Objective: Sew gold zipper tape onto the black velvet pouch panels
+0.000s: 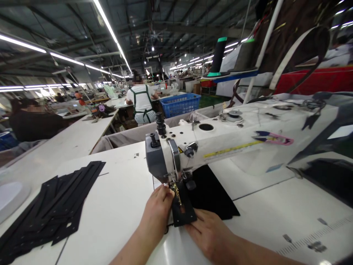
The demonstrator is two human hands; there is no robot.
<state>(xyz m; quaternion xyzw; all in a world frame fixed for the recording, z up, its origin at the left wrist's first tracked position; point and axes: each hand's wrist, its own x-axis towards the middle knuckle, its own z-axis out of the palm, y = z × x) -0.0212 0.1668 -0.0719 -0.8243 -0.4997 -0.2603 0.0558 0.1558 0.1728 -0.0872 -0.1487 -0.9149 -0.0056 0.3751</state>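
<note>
Your left hand and right hand sit apart; whether either grips cannot be told. Before you stands a white sewing machine, a black panel partly under it; between your hands, a smaller black piece lies beneath the gold-coloured presser foot.

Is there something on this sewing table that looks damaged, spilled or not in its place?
Nothing looks spilled or clearly broken. The black strips at the left lie in an uneven, fanned pile, and one shows a pale spot near the pile's lower right, larger than the small dots around; mark or hole, I cannot tell.
</note>
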